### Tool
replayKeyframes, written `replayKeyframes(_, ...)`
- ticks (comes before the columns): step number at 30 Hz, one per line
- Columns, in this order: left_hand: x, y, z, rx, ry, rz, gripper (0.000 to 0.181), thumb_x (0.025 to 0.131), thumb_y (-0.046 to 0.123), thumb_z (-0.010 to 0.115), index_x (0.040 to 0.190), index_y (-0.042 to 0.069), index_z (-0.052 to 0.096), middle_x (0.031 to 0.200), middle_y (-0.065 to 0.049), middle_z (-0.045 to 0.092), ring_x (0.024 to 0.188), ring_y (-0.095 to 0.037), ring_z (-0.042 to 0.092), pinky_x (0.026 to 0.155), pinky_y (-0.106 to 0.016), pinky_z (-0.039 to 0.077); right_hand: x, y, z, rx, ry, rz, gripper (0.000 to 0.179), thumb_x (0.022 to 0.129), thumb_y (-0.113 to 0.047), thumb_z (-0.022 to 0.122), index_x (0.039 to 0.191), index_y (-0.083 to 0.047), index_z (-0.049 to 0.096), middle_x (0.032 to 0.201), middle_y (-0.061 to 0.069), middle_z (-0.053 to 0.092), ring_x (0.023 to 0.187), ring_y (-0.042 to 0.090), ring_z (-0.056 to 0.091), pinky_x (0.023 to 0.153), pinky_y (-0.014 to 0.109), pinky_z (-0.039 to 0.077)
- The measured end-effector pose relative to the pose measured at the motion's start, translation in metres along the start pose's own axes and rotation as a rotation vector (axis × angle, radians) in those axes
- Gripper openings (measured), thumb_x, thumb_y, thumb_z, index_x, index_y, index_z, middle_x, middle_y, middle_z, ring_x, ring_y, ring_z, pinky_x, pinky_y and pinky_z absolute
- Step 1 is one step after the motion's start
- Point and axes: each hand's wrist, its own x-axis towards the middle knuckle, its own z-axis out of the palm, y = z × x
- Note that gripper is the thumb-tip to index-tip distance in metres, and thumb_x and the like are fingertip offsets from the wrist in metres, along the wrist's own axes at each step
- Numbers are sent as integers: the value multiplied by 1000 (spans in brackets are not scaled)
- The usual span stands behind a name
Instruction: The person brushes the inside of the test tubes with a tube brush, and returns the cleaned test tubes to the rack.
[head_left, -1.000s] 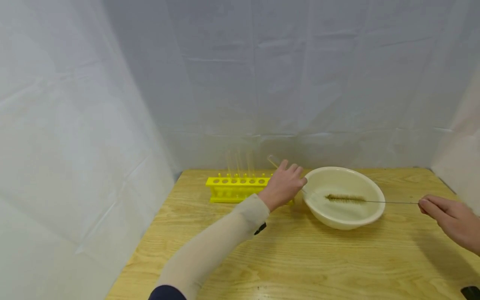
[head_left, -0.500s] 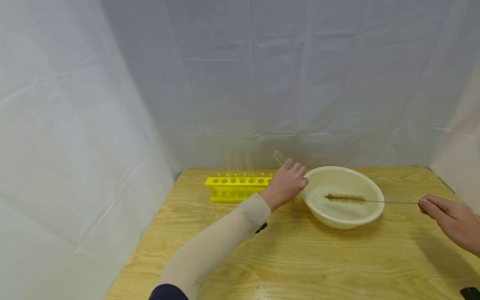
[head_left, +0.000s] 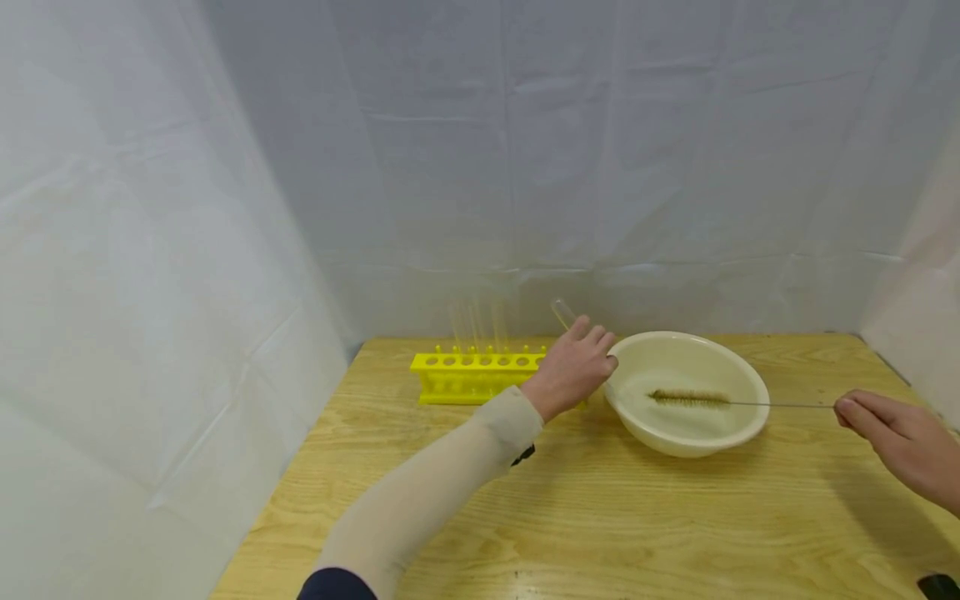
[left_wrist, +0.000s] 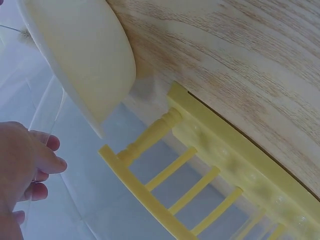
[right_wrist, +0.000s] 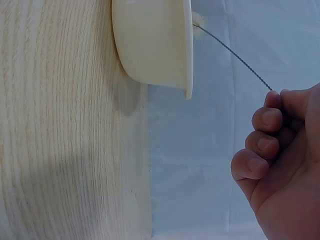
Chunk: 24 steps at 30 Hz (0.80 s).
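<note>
My left hand [head_left: 573, 367] grips a clear glass test tube [head_left: 562, 313], held tilted with its rounded end up and to the left. The tube's lower end points toward the cream basin [head_left: 686, 443]; the hand covers its middle. Between thumb and fingers, my right hand [head_left: 900, 437] pinches the twisted wire handle of a test tube brush [head_left: 690, 398]. The brush lies level, its tan bristles over the basin and outside the tube. In the right wrist view, the wire [right_wrist: 235, 54] runs from the fingertips past the basin rim.
A yellow test tube rack [head_left: 457, 399] stands left of the basin, its right end behind my left hand. Several clear test tubes [head_left: 476, 327] stand in it. White sheeting [head_left: 450, 167] surrounds the wooden table [head_left: 600, 517] at the back and sides.
The test tube's rounded end has shifted slightly right and up, with my left hand moving a little right. The brush and right hand stay nearly in place.
</note>
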Motion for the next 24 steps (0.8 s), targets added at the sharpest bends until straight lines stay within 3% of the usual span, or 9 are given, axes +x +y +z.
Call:
replayKeyframes(13,-1,-1,0,-31,-18,-22,19,103,20,59,105,31,74,108,6,60,100,-16,56,104,-41,34,-2,-3,-1,5,-4,18,31,111,-16,34,84,-7,46,76,4,36,60,11,29,55,29,21)
replayKeyframes(18,-2,-3,2,-131,-50,-96,21,101,21,62,114,32,74,115,4,63,108,-18,58,108,-44,37,-4,-3,0,15,7,17,31,111,-16,34,84,-6,46,75,4,35,58,11,28,54,29,21)
replayKeyframes(24,-5,-4,4,-321,-108,-196,27,103,21,55,122,31,72,123,3,64,116,-18,60,106,-46,41,-5,-1,0,25,12,26,31,111,-16,33,87,-5,49,78,5,37,62,11,29,55,29,22)
